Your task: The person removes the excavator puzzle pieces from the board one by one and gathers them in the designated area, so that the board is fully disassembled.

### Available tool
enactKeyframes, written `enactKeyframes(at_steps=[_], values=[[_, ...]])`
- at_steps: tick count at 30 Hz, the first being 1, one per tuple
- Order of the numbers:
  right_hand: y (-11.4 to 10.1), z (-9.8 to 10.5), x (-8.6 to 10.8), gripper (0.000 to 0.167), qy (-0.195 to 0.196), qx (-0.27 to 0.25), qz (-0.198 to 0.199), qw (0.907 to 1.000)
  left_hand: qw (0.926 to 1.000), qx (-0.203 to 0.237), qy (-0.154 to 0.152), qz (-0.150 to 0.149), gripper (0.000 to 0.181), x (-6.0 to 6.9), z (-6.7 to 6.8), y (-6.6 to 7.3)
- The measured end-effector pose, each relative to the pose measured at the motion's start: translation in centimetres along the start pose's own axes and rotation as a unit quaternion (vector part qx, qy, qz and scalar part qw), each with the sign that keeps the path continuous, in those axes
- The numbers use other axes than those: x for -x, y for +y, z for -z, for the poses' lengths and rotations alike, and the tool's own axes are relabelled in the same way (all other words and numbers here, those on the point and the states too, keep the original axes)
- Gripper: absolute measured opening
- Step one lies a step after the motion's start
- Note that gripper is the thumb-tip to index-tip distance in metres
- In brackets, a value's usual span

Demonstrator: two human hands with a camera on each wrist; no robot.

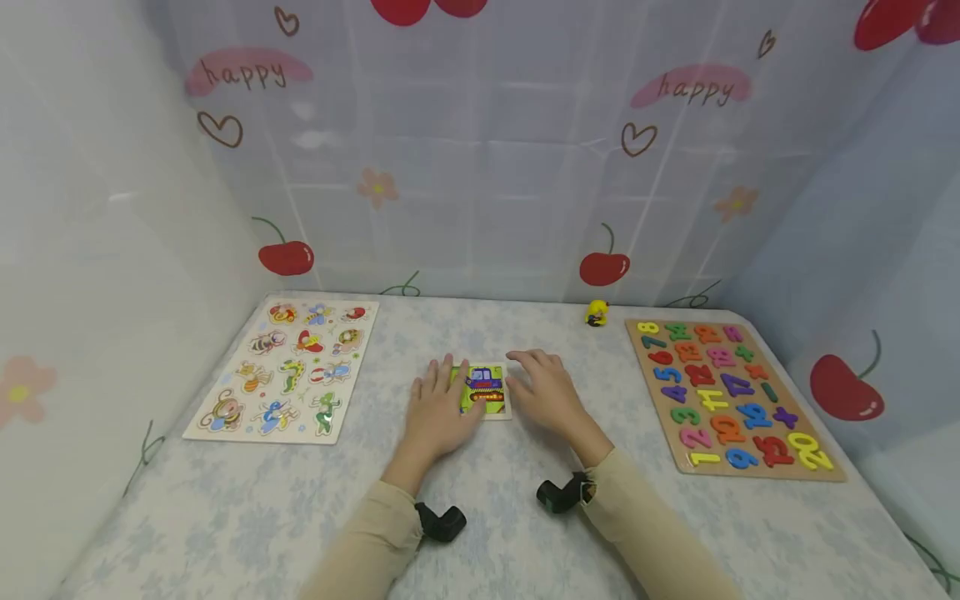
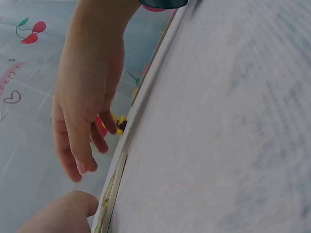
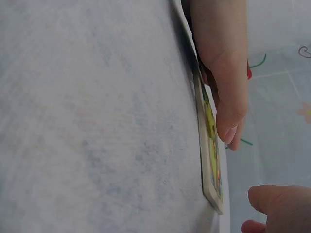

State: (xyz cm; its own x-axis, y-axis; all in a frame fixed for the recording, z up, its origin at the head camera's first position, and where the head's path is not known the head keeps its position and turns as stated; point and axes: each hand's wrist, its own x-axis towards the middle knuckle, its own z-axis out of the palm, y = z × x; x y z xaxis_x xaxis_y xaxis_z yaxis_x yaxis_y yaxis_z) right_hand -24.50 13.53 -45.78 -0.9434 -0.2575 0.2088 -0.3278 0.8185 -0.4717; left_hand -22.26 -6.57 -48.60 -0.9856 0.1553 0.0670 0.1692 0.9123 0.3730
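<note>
A small square picture puzzle (image 1: 491, 379) with a pale rim lies flat on the table, showing a blue tracked vehicle on green. My left hand (image 1: 444, 412) lies over its left part with fingers stretched out, covering that side; in the right wrist view the same hand (image 3: 226, 82) is above the board's edge. Just off the puzzle's right side is my right hand (image 1: 551, 396), its fingers loosely bent and nothing in its grasp. The left wrist view shows this right hand (image 2: 87, 97) raised a little above the table.
An insect picture board (image 1: 300, 358) lies at the left of the table. On the right is a brown number board (image 1: 660, 437) with colourful digits and signs. A small yellow toy figure (image 1: 597, 313) stands near the back edge, before a printed curtain (image 1: 480, 167).
</note>
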Motion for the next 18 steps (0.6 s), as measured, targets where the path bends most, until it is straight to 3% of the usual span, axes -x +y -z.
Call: enactKeyframes(at_steps=[8, 18], values=[[0.3, -2.2, -1.8, 0.037, -0.009, -0.025, -0.019, 0.9995, 0.9993, -0.031, 0.013, -0.013, 0.075, -0.2, -0.8, -0.2], [0.5, -3.7, -1.8, 0.033, 0.002, -0.013, -0.032, 0.9994, 0.9992, -0.040, 0.005, -0.007, 0.074, 0.1, -1.0, -0.3]])
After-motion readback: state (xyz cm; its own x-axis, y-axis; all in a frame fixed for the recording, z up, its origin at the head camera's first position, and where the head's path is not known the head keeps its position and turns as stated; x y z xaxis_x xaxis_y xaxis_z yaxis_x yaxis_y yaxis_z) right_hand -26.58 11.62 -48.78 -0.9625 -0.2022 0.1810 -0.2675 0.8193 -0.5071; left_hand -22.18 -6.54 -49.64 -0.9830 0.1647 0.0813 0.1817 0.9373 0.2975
